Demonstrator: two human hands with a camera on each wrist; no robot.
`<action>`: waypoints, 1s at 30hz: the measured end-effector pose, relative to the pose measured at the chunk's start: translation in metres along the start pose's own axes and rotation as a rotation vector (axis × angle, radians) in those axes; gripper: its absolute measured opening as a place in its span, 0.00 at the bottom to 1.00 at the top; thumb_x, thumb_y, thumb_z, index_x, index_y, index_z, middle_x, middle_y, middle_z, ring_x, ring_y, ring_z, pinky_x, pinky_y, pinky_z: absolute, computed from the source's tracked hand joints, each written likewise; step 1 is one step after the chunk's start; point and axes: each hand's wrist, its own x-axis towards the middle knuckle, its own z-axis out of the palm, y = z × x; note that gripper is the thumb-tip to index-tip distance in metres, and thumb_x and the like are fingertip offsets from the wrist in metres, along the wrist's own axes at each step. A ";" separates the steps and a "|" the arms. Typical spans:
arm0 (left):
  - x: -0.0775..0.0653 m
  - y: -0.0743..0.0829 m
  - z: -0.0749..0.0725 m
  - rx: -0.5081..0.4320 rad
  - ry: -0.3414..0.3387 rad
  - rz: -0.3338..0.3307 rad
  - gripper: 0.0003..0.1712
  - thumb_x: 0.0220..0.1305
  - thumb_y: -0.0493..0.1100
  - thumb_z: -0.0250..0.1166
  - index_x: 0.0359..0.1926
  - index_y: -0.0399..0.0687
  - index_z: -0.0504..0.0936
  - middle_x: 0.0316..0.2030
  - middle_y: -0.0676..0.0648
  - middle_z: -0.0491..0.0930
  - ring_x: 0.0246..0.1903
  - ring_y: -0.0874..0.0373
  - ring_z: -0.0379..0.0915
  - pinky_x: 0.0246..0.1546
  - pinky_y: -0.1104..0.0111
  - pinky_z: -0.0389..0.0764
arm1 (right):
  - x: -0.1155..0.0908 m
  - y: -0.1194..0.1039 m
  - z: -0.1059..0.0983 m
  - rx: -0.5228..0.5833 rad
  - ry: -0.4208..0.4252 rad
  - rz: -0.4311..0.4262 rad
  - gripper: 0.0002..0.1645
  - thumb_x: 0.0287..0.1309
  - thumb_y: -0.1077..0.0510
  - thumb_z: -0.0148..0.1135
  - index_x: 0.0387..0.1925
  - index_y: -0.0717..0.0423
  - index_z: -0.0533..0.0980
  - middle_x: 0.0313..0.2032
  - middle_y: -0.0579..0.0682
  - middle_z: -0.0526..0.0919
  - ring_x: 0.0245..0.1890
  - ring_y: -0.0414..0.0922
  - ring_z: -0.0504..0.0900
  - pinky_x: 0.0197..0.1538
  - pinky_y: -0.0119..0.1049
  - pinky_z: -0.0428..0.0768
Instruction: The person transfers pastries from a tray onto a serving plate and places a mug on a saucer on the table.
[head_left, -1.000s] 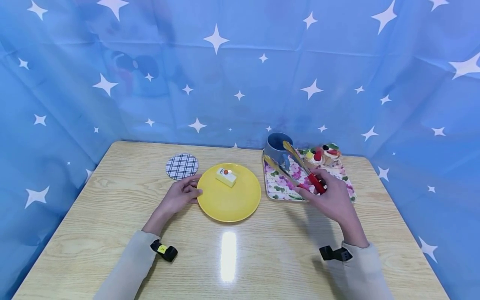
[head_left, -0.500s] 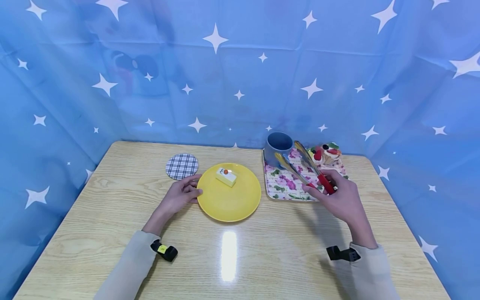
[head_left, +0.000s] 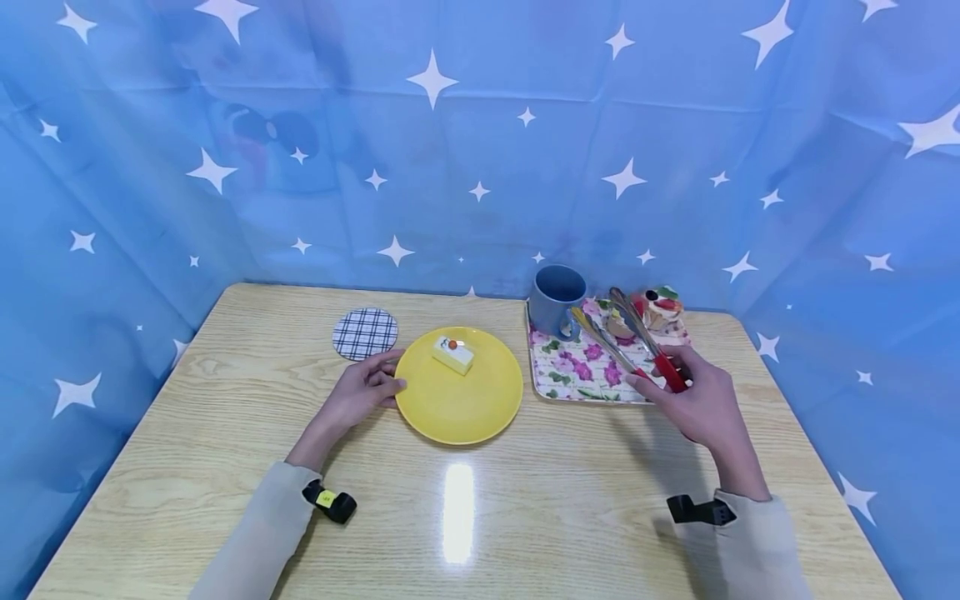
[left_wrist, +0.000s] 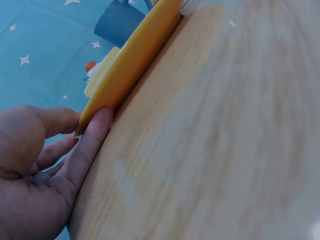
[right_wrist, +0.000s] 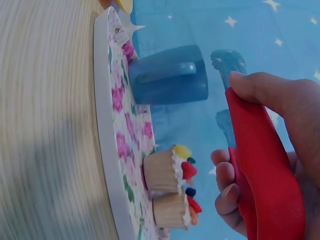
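With fingers gripping the red-handled tongs point(right_wrist: 265, 150), the right hand point(head_left: 699, 402) is shifting the parted tips rightward above the tray point(head_left: 555, 383), nearer 2 cupcakes point(right_wrist: 164, 172) at its back right corner and farther from the cake point(head_left: 453, 357) on the plate point(head_left: 465, 417), whose left edge the left hand point(head_left: 362, 388) is pinching.

The head view is bright, with a white strip of glare point(head_left: 458, 512) on the pale wood-grain table point(head_left: 570, 517) and a soft shadow point(head_left: 652, 450) below the bare right hand point(head_left: 697, 398), while both wrist views look dimmer, the left one's foreground blurred.
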 end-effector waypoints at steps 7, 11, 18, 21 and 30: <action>0.001 -0.002 0.000 0.010 0.000 0.009 0.33 0.72 0.39 0.65 0.75 0.50 0.68 0.52 0.38 0.74 0.39 0.60 0.76 0.42 0.65 0.91 | 0.001 0.011 -0.001 -0.009 -0.007 0.020 0.47 0.60 0.31 0.67 0.67 0.60 0.71 0.55 0.66 0.78 0.47 0.58 0.75 0.36 0.34 0.77; 0.001 -0.002 0.000 0.012 0.000 0.010 0.33 0.72 0.39 0.65 0.75 0.50 0.68 0.52 0.38 0.75 0.40 0.59 0.77 0.42 0.65 0.91 | 0.001 0.016 -0.001 -0.010 -0.022 0.033 0.48 0.61 0.31 0.66 0.68 0.61 0.70 0.55 0.67 0.78 0.48 0.60 0.76 0.37 0.34 0.79; 0.001 -0.001 0.000 -0.001 -0.002 0.002 0.33 0.72 0.39 0.65 0.75 0.51 0.68 0.53 0.38 0.75 0.40 0.60 0.77 0.43 0.65 0.91 | 0.000 0.028 0.001 -0.025 -0.014 0.045 0.48 0.61 0.31 0.66 0.67 0.62 0.70 0.54 0.68 0.78 0.48 0.62 0.78 0.36 0.34 0.79; 0.001 -0.001 0.000 0.003 0.000 -0.001 0.33 0.72 0.39 0.65 0.75 0.51 0.68 0.52 0.39 0.75 0.39 0.60 0.77 0.42 0.66 0.91 | -0.001 0.033 0.002 -0.031 -0.006 0.044 0.47 0.61 0.32 0.67 0.66 0.63 0.70 0.53 0.69 0.78 0.47 0.62 0.78 0.35 0.34 0.79; 0.001 0.000 0.000 0.000 0.004 -0.005 0.34 0.72 0.39 0.65 0.75 0.50 0.68 0.50 0.40 0.74 0.38 0.60 0.75 0.42 0.65 0.91 | 0.001 0.044 0.002 -0.057 -0.008 0.076 0.50 0.61 0.30 0.66 0.68 0.65 0.69 0.54 0.70 0.78 0.47 0.62 0.79 0.34 0.33 0.78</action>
